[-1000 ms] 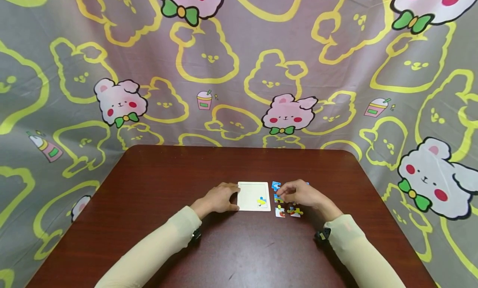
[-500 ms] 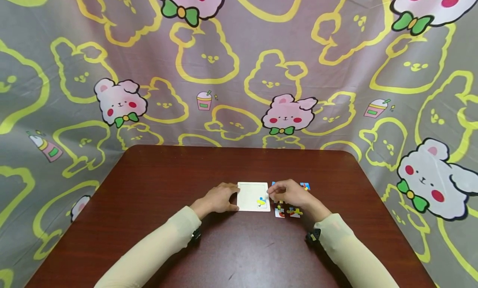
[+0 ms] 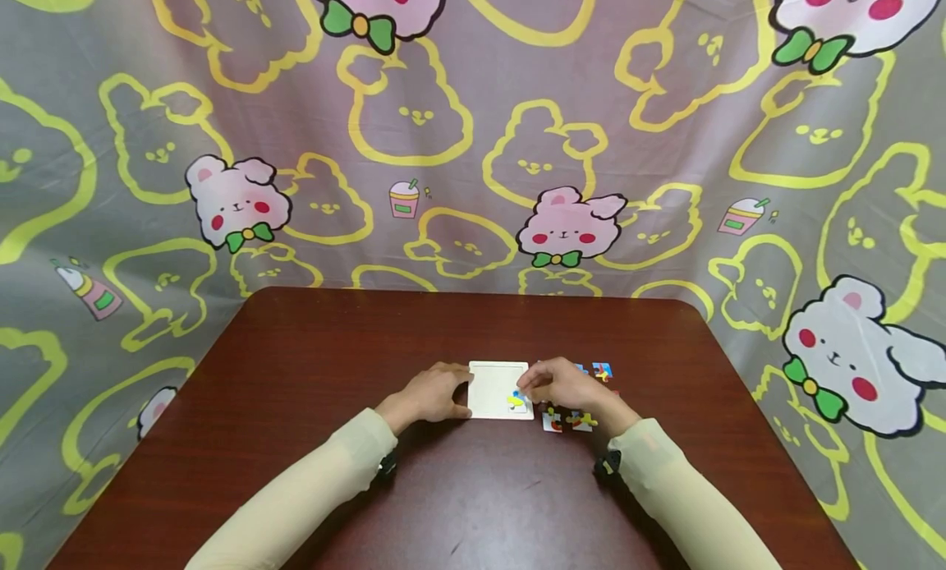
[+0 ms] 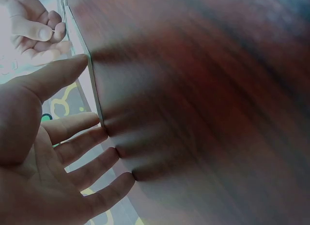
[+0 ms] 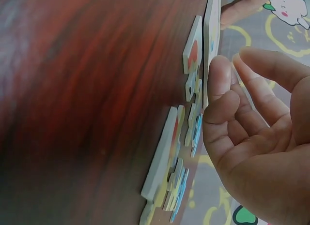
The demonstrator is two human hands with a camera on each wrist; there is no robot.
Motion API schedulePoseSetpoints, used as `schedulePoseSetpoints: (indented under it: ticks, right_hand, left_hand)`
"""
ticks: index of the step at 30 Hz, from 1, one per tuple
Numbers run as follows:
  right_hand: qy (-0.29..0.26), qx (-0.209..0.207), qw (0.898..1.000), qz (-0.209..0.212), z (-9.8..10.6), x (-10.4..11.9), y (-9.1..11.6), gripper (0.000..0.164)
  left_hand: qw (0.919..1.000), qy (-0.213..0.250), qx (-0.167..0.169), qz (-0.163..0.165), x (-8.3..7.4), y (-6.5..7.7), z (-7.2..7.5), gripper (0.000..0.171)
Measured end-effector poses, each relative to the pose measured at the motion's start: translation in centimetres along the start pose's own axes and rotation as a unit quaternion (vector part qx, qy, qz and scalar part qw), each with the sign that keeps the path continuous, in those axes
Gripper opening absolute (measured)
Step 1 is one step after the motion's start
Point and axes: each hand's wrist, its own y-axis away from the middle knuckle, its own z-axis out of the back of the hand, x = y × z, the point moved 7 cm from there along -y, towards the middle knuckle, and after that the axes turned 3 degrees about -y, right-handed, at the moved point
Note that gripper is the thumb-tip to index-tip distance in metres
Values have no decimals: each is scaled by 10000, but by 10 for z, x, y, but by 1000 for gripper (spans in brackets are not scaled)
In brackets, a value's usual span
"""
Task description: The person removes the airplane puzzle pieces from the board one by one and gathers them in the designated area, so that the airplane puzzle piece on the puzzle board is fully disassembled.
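Note:
A cream puzzle tray [image 3: 491,381] lies on the table, with one blue-and-yellow puzzle piece [image 3: 516,402] in its lower right corner. Fairly straight fingers and the thumb of my left hand [image 3: 433,391] touch the tray's left edge; the left wrist view shows their tips along that edge. Over the tray's right side hovers my right hand [image 3: 557,383], thumb and index tips close together and the other fingers curled. No piece shows between those tips, though a small one could be hidden. Loose puzzle pieces [image 3: 581,420] lie right of the tray, partly under this hand.
Another loose piece [image 3: 602,371] lies behind the right hand. The brown tabletop [image 3: 355,332] spreads around the tray. A patterned curtain [image 3: 458,143] hangs behind and along both sides of the table.
My right hand has moved left, from above the loose pieces to the tray's right side near the piece in it. My left hand stays at the tray's left edge.

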Motion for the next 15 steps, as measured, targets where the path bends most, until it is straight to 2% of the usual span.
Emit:
schedulePoseSetpoints:
  ticks: [8, 15]
  right_hand:
    - [-37, 196, 9998, 40, -4, 2, -2, 19]
    - [246, 310, 9992, 1, -7, 5, -1, 16]
  left_hand:
    - [10000, 23, 2, 6, -1, 1, 1, 63]
    - [10000, 22, 42, -9, -1, 1, 1, 64]
